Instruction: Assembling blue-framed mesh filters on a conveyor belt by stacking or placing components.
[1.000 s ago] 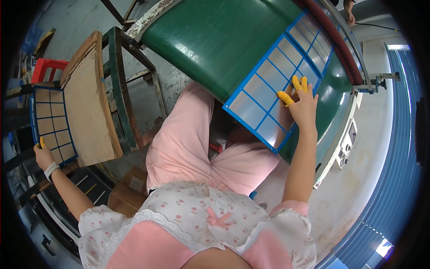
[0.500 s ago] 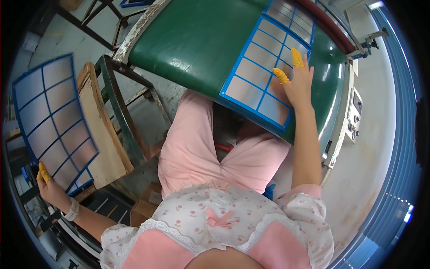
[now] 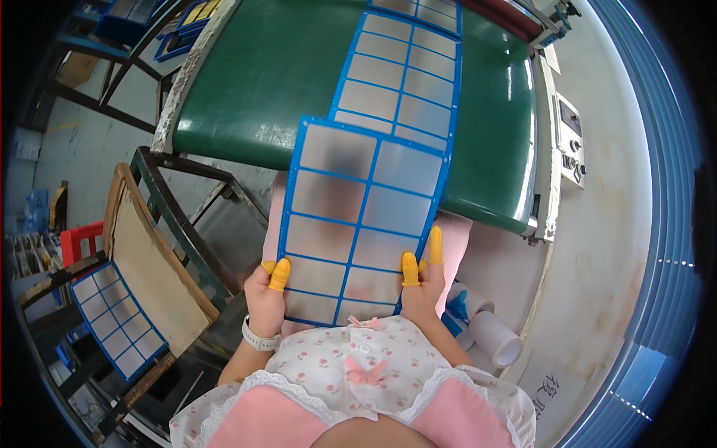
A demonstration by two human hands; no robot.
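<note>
Between my two hands is a flat, shiny panel (image 3: 326, 237) with a blue grid dividing it into pale grey cells. My left hand (image 3: 265, 299) grips its left edge near the bottom, a yellow finger cot on the thumb. My right hand (image 3: 424, 291) pinches the right edge, with yellow cots on thumb and a finger. The panel's far end overlaps a second blue-gridded panel (image 3: 373, 69) lying flat on the green conveyor belt (image 3: 254, 89). Part of a third such panel (image 3: 418, 9) shows beyond it.
At the left, another gridded panel (image 3: 119, 321) leans by a wooden board (image 3: 153, 261) on a dark metal frame (image 3: 190, 216). A red roller (image 3: 497, 19) crosses the belt's far end. Right of the belt is a control box (image 3: 571, 138); white rolls (image 3: 495, 340) lie below.
My left hand has brought the panel from the far left to in front of me. My right hand has left the belt panel and taken the held panel's right edge.
</note>
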